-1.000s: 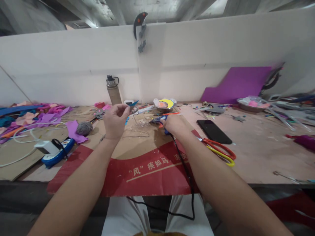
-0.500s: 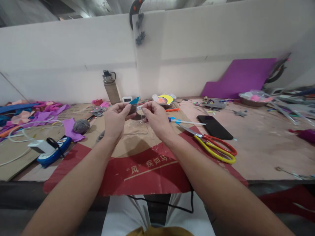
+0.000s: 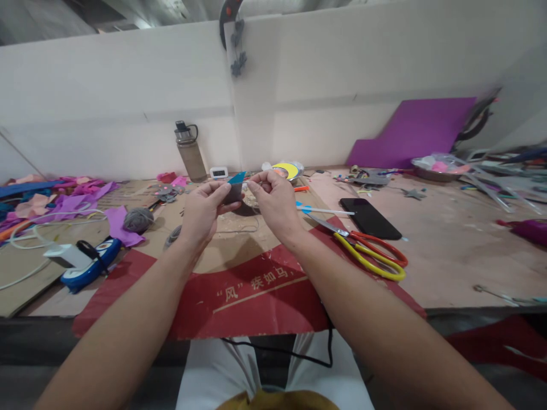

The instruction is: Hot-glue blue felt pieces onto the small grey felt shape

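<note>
- While both hands sit close together at centre frame, the left hand [image 3: 204, 209] pinches a small blue piece [image 3: 236, 178] between thumb and fingers, holding it up above the cardboard [image 3: 239, 285].
- Right hand [image 3: 276, 202] is raised just beside it, fingertips curled and pinched up near the same piece. Can't tell if it's actually gripping the piece or just touching it, too small to make out.
- Scissors [image 3: 370, 255] with red and yellow handles lie right of centre on the cardboard edge, just right of the right forearm, not touching it.
- Black phone [image 3: 370, 218] lies flat a bit further up and right of the scissors.
- Bottle [image 3: 188, 152] stands upright against the white wall, upper left of the hands.
- Grey yarn ball [image 3: 138, 220] rests left of the left hand, beside purple scraps [image 3: 70, 204] spread over the left side of the frame.
- Blue power strip [image 3: 88, 266] with a white plug sits lower left.
- Purple sheet [image 3: 412, 134] leans on the wall, upper right.
- Black cable [image 3: 299, 356] hangs off the table edge at bottom centre.
</note>
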### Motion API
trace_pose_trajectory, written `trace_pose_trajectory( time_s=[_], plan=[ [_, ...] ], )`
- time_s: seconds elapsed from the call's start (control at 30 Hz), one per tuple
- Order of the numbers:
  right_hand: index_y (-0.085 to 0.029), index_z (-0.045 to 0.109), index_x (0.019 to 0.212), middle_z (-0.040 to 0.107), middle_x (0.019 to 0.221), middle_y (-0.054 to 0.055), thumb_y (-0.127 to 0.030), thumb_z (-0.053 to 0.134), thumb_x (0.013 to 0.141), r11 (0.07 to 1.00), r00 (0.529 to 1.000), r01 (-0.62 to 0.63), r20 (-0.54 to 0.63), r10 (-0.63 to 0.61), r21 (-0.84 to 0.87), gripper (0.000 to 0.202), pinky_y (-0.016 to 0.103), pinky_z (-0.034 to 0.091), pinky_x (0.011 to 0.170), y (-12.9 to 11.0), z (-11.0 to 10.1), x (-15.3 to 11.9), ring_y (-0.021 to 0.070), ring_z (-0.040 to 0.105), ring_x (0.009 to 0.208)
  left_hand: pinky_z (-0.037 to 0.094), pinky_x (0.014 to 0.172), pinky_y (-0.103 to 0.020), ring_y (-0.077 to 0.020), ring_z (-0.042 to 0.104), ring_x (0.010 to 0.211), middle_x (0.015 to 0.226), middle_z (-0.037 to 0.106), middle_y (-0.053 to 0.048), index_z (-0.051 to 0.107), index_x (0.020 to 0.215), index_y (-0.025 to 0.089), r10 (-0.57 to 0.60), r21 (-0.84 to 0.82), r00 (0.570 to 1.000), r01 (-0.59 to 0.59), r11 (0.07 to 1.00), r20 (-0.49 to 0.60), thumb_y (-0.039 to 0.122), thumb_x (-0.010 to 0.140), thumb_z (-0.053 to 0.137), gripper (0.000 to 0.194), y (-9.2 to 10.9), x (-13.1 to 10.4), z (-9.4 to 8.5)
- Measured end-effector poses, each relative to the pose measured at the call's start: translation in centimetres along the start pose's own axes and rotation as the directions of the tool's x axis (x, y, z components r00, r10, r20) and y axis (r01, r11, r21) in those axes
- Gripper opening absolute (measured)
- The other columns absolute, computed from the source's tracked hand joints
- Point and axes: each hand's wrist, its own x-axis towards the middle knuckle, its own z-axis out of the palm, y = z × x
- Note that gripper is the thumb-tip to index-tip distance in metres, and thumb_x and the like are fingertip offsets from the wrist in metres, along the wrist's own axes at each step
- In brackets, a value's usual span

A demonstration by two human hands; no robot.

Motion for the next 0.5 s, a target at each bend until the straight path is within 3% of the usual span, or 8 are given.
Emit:
trace_pose_trajectory(
  time_s=[0.33, 0.5],
  plan=[
    [-0.018, 0.064, 0.078, 0.037, 0.054, -0.007, -0.026, 0.063, 0.081, 0.977, 0.988, -0.145, 0.074, 0.135, 0.158, 0.008, 0.026, 0.024, 0.052, 0.15, -0.02, 0.36, 0.0075, 0.032, 0.052, 0.060, 0.061, -0.025, -0.0151, 0.070, 0.069, 0.076, 0.069, -0.002, 0.065, 0.080, 0.015, -0.057, -0.089, 0.997, 0.062, 0.994, 0.053, 0.028, 0.071, 0.078, 0.021, 0.41, -0.01, -0.17],
    [-0.018, 0.067, 0.081, 0.059, 0.064, -0.004, -0.027, 0.068, 0.075, 0.925, 0.969, -0.210, 0.197, 0.152, 0.316, 0.010, 0.024, 0.029, 0.052, 0.28, -0.10, 0.35, 0.0070, 0.040, 0.053, 0.060, 0.060, -0.025, -0.0155, 0.070, 0.069, 0.077, 0.071, -0.004, 0.065, 0.080, 0.015, -0.059, -0.078, 0.995, 0.066, 0.995, 0.081, 0.030, 0.070, 0.079, 0.023, 0.62, 0.05, -0.36]
  ],
)
